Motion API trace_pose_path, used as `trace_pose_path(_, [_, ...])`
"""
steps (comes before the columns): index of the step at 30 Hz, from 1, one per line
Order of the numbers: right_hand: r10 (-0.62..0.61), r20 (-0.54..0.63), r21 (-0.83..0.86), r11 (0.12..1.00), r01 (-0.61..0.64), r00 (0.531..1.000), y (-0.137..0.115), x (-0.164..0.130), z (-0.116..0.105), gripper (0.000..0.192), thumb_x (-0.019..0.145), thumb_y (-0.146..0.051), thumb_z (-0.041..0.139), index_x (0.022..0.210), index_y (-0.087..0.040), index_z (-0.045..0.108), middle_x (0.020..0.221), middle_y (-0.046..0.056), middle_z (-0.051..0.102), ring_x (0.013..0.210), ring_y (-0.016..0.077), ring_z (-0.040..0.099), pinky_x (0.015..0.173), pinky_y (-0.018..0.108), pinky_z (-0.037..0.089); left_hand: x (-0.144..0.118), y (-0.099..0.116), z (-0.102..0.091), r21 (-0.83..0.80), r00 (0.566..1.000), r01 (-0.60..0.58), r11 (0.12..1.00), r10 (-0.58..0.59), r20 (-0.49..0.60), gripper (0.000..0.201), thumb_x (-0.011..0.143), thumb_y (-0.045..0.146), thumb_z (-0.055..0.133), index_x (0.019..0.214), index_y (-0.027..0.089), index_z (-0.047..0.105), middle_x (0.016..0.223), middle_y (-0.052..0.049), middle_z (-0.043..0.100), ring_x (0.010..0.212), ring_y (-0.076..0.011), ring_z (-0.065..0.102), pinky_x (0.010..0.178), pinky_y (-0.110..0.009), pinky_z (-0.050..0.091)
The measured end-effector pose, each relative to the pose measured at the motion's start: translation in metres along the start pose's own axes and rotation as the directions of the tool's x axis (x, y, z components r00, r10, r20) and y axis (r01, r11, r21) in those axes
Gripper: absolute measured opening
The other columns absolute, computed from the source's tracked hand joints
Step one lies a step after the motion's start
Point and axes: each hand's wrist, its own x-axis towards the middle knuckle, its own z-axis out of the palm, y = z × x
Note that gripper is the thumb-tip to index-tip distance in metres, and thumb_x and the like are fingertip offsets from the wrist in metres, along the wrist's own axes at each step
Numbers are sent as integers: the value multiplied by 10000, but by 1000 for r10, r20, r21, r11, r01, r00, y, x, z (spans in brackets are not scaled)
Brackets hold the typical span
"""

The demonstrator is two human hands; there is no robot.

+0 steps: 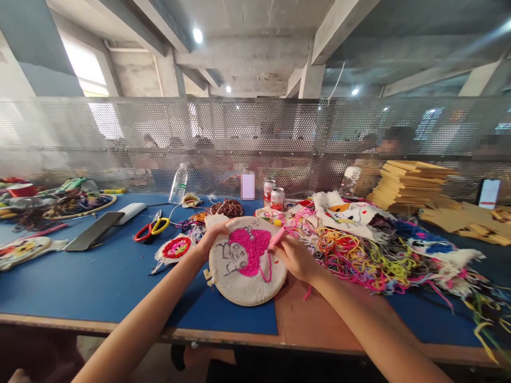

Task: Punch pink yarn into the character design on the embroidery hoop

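Observation:
A round embroidery hoop (246, 293) with off-white cloth is tilted up in front of me. On the cloth, bright pink yarn loops (255, 246) fill part of a pencil-drawn cartoon figure, and a pink outline runs down at the right. My left hand (213, 237) grips the hoop's upper left rim; its fingertips are partly hidden behind it. In my right hand (296, 259) is a pink punch needle (278, 237), closed in the fingers, its lower end at the right edge of the pink area. Pink yarn trails near the tool's upper end.
Red-and-yellow scissors (152, 227), a phone (95, 231) and a water bottle (178, 183) stand or lie left. Drink cans (277, 199) are behind the hoop. Tangled yarn (355, 255) heaps at right before stacked brown cardboard (403, 183). A perforated metal screen (255, 125) borders the back.

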Motion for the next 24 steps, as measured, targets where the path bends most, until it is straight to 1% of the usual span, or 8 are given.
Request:
trace_pose_path(6, [33,-29,56,998,-31,999,-1,-1,-1,129,921,-220,356,900,-198,482,827,67,639,745,192,600,695,326,469,-3,0,2,32,999,1,999,1,-40,568,578,157,475,1138,152,567,680,-32,651,539,-174,570,527,-258,439])
trace_pose_path(10, [39,-44,95,995,-34,998,1,-1,1,122,921,-229,351,920,-193,467,826,73,638,736,197,603,685,329,473,-3,0,1,26,998,3,1000,-1,-64,580,568,145,471,1141,156,561,658,-18,640,514,-164,556,505,-246,420])
trace_pose_path(14, [37,-42,104,994,-32,998,2,-2,2,130,924,-230,344,912,-193,469,829,72,635,733,196,602,677,323,475,-5,2,5,36,996,-1,999,4,-85,542,574,143,462,1103,133,578,591,-16,618,475,-168,540,495,-256,412])
trace_pose_path(19, [20,-45,100,995,-15,999,1,-1,1,135,925,-221,344,923,-197,477,838,63,635,741,184,604,683,310,475,-7,1,7,39,997,-8,999,11,-76,530,572,148,467,1089,128,579,622,-28,637,511,-190,567,527,-281,437])
trace_pose_path(24, [-37,-17,70,997,38,999,0,0,-2,113,914,-225,404,926,-213,516,873,52,649,808,187,615,744,321,467,-8,1,6,57,995,25,998,-19,-95,472,569,173,472,1019,115,605,555,-33,610,474,-193,546,482,-284,424])
